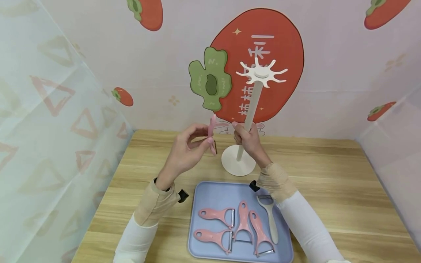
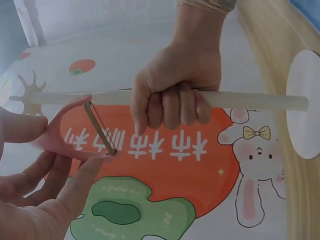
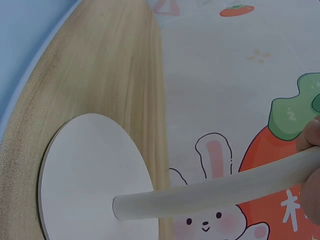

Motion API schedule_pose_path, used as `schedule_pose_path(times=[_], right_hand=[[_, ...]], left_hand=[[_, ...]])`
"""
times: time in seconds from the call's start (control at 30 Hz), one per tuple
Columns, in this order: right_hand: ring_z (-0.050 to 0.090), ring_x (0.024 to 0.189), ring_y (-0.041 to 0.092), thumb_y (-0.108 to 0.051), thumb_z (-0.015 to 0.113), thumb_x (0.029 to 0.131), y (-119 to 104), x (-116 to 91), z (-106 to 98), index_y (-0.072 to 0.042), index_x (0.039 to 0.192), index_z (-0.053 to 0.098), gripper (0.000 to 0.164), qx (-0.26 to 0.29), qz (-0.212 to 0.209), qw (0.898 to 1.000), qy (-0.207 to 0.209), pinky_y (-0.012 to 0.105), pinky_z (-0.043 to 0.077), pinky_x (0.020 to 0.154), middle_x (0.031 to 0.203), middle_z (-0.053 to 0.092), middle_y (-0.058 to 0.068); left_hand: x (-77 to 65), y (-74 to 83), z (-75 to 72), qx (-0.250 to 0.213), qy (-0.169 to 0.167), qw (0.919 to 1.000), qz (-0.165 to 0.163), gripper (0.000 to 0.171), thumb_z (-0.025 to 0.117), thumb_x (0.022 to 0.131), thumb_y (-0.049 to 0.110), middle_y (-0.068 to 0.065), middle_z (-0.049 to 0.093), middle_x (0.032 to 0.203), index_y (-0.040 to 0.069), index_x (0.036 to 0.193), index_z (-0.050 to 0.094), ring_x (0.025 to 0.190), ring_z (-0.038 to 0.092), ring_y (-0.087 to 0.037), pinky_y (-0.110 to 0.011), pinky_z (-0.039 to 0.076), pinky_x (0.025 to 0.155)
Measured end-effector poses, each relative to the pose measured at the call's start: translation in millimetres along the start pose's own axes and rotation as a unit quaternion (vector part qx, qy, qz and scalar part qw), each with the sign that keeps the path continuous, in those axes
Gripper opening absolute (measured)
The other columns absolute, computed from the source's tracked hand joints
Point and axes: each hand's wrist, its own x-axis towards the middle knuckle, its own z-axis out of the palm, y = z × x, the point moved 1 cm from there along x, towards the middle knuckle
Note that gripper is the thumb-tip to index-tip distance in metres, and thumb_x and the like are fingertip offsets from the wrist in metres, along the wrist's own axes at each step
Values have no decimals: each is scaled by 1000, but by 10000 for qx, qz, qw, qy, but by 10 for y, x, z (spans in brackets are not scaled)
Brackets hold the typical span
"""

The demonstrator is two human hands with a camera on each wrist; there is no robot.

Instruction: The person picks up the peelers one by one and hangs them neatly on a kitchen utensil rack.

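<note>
- Currently, left hand point(image 1: 185, 151): pinches a pink Y-shaped peeler point(image 1: 211, 128) with a metal blade (thumb against fingers), near the centre of the frame.
- Right hand point(image 1: 251, 141): clenched around the slim pole of a white stand point(image 1: 253, 104) with a round flat base and a many-armed top, right of centre.
- Pale-blue rectangular tray point(image 1: 217, 193): lower centre of the frame, on a light wooden tabletop point(image 1: 329, 164).
- Four further pink peelers point(image 1: 212, 214): lying in the tray, with one off-white peeler point(image 1: 272, 223) toward its right side.
</note>
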Motion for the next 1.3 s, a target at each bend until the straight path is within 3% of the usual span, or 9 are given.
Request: schedule_pose_path(times=[0.23,0.47,0.67,0.83,1.07,1.3], right_hand=[[28,37,18,-23,54,105,-3,-1,10,3,56,37,58,12,-92,10000,4,29,21,38,45,31,2],[30,38,19,-31,55,104,-4,-8,12,2,57,38,60,-112,-23,9999,47,29,23,39,46,32,3],[30,37,20,-34,58,103,12,-21,12,-2,56,40,60,-149,-15,9998,122,27,24,38,45,33,2],[30,38,20,-29,58,103,9,-17,29,1,56,38,59,-3,16,9998,180,27,23,38,46,33,2],[32,39,17,-29,57,103,20,-30,47,3,57,38,59,1,5,9999,123,26,25,39,46,34,1],[29,38,16,-27,57,104,33,-12,17,1,56,37,58,102,-81,9999,83,27,22,38,46,31,1]], left_hand=[[159,126,22,-203,356,9983,421,30,72,92,3,-21,69,110,-6,120,67,110,69,-30,-44,59,91],[292,208,41,-485,491,9964,499,32,72,92,2,-21,69,112,-9,121,66,110,68,-31,-41,59,91],[388,201,29,-563,732,9938,613,33,72,93,3,-27,69,116,-11,122,67,108,70,-28,-40,59,91],[469,175,16,-657,865,9909,789,32,72,93,3,-28,70,113,-12,120,68,107,70,-30,-41,59,91],[542,131,13,-694,936,9893,882,30,71,94,5,-20,72,106,-11,119,70,102,72,-28,-39,60,88],[651,143,49,-731,940,9890,878,33,70,95,7,-22,71,110,-8,124,70,100,72,-28,-41,59,90]])
